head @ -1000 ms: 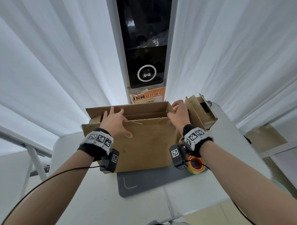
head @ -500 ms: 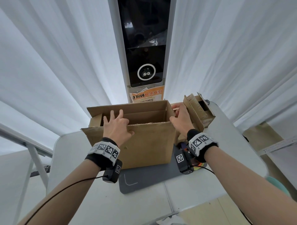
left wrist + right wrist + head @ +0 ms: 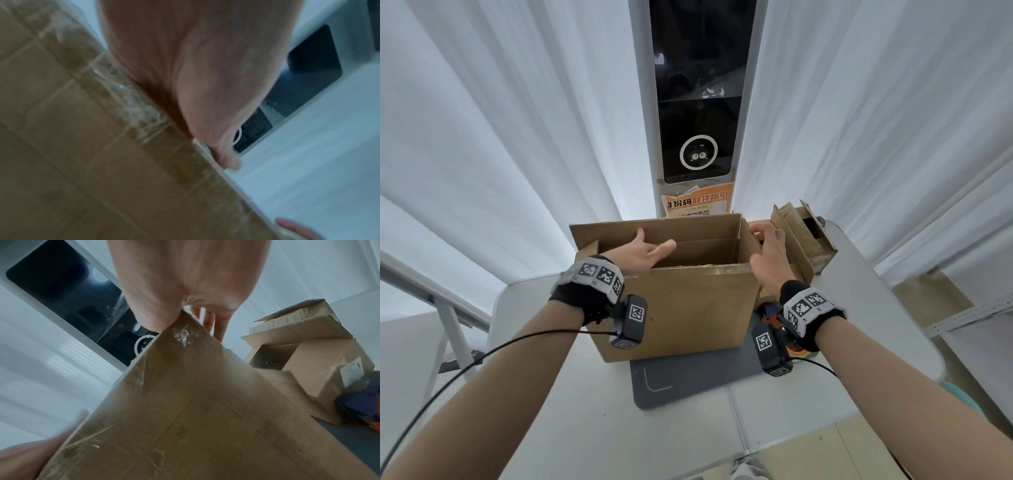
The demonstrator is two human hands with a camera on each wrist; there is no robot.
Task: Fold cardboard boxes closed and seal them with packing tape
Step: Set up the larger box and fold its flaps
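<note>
A brown cardboard box (image 3: 681,308) stands on a grey mat (image 3: 688,383) with its top open and the far flap upright. My left hand (image 3: 645,253) hovers over the near wall, fingers spread out above the opening. In the blurred left wrist view its palm lies at the box (image 3: 82,146) edge. My right hand (image 3: 767,251) is at the box's top right corner; in the right wrist view its palm (image 3: 185,280) touches the box (image 3: 205,418) corner, fingers straight beyond it. A tape roll (image 3: 796,351) lies under my right wrist, mostly hidden.
A smaller open cardboard box (image 3: 803,240) stands right of the big one, also seen as a small box (image 3: 308,369) in the right wrist view. A blue and orange object (image 3: 366,405) lies beside it. A kiosk with a black screen (image 3: 698,102) and white curtains stand behind the white table (image 3: 825,404).
My left hand has lifted off the near wall's top edge and now reaches over the opening. My right hand has stayed at the top right corner. The box interior shows more.
</note>
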